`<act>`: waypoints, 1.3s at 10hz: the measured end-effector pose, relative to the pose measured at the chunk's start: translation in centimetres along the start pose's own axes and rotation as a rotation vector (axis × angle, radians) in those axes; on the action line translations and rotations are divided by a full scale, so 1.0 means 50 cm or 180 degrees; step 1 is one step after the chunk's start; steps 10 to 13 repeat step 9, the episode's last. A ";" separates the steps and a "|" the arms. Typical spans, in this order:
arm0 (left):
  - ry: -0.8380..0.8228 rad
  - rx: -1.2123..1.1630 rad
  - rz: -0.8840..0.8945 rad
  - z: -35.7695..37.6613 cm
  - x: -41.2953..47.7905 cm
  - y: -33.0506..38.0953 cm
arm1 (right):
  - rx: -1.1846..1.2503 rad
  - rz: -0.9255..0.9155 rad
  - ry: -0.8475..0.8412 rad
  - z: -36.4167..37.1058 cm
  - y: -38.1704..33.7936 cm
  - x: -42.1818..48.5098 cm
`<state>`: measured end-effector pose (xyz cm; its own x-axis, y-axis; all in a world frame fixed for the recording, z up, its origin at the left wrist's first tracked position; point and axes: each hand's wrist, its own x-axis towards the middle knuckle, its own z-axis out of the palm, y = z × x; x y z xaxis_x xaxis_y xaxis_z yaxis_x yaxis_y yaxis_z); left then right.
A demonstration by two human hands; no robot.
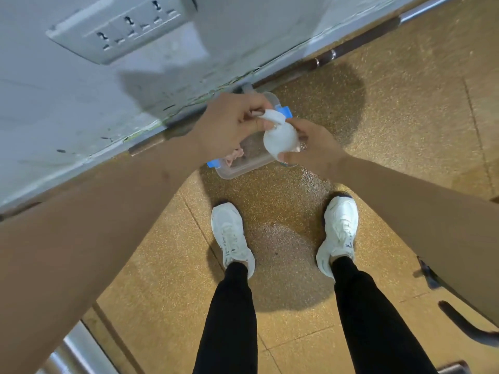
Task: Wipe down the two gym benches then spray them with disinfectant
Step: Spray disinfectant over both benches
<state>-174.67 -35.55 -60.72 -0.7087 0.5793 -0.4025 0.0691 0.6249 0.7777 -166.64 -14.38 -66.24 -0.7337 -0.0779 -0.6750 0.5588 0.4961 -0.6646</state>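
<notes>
My left hand [229,124] pinches the top of a white cloth [280,140] and my right hand [316,151] grips its bunched lower end, over a clear tub [232,172] on the floor [405,130] by the far wall [81,109]; wringing off-centre could drip onto the floor near my shoes [232,233].

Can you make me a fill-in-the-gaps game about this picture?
1. The left hand and right hand hold a cloth coloured ____.
2. The clear box below them has clips coloured ____.
3. The trousers are ____.
Missing words: white, blue, black.
</notes>
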 end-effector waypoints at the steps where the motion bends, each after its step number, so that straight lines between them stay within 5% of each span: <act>1: 0.0120 0.0365 0.0020 0.030 0.014 -0.001 | -0.0163 0.0040 0.0345 -0.009 0.025 0.013; 4: 0.0703 0.0523 -0.0429 0.081 0.040 -0.053 | 0.0036 0.0530 0.0650 -0.045 0.109 -0.016; 8: 0.0533 0.0928 -0.1465 0.174 0.097 -0.085 | 0.0064 0.0640 0.0309 -0.089 0.162 -0.065; 13: 0.0213 0.0879 -0.1544 0.147 0.094 -0.036 | 0.0036 0.0593 0.0308 -0.113 0.138 -0.099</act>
